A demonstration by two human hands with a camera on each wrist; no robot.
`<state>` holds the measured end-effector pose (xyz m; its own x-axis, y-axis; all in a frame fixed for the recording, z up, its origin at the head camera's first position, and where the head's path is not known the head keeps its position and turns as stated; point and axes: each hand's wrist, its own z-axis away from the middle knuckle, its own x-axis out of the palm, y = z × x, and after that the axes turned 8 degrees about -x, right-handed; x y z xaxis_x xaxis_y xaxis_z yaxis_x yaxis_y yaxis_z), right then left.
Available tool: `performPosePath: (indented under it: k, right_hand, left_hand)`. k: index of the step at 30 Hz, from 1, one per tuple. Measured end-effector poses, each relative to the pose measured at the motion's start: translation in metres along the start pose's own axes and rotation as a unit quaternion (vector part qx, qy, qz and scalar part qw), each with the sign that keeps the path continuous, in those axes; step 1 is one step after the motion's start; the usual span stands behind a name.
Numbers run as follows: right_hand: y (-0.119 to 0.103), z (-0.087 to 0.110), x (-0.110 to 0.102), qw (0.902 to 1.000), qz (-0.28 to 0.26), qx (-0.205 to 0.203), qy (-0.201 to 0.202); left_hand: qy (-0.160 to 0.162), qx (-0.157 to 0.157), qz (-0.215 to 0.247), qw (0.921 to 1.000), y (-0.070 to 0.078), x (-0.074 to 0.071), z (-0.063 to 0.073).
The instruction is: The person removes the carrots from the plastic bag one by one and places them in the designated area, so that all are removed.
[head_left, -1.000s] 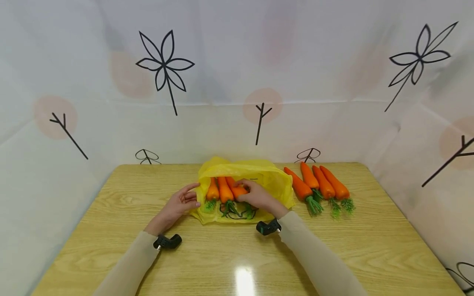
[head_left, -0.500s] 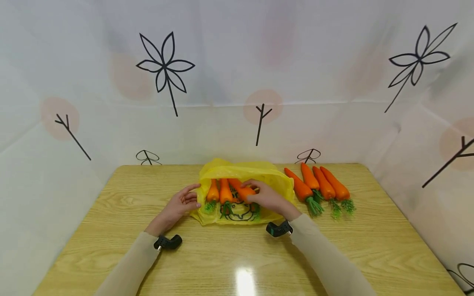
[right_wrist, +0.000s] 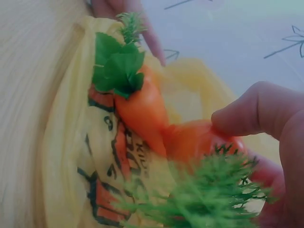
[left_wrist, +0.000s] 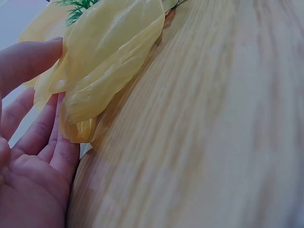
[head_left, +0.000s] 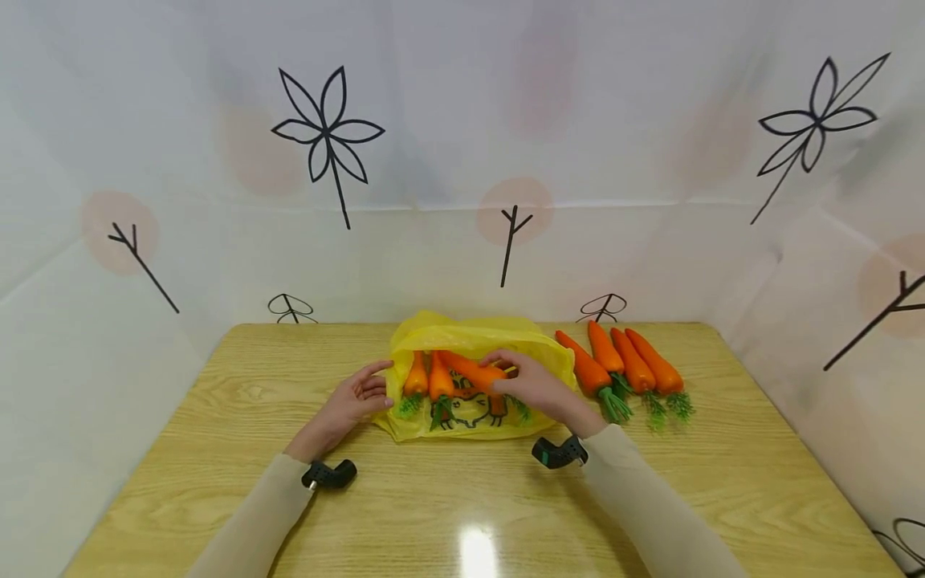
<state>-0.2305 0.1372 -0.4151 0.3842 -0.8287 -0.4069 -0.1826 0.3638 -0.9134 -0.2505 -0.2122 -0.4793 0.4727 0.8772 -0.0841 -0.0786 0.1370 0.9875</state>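
1 carrot (head_left: 471, 372) lies slanted within the mouth of the yellow bag (head_left: 462, 332), pinched near its leafy end by the right hand (head_left: 538, 388). The left hand (head_left: 350, 403), thumb and fingers spread, touches the bag's left edge. 2 further carrots (head_left: 439, 379) lie in the bag, left of the first; 4 loose carrots (head_left: 637, 365) lie right of it on the table (head_left: 405, 522). Step in hand, as judged: handling the pinched carrot; the next move calls for a steady grip and an open mouth.

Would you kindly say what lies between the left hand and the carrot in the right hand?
In the head view, the edge of the yellow bag, then two carrots inside it.
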Motion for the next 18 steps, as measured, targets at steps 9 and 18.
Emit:
performPosePath:
  k: [9,18]
  right_hand:
    - [-0.002,0.009,-0.001,0.9998,0.007,-0.005,0.017]
    - [-0.003,0.020,-0.003,0.9965,0.045,-0.018,0.068]
  left_hand:
    - [-0.001,0.000,0.000,1.0000,-0.003,-0.001,-0.001]
    - [0.000,0.003,0.004,1.0000,-0.003,-0.001,0.000]
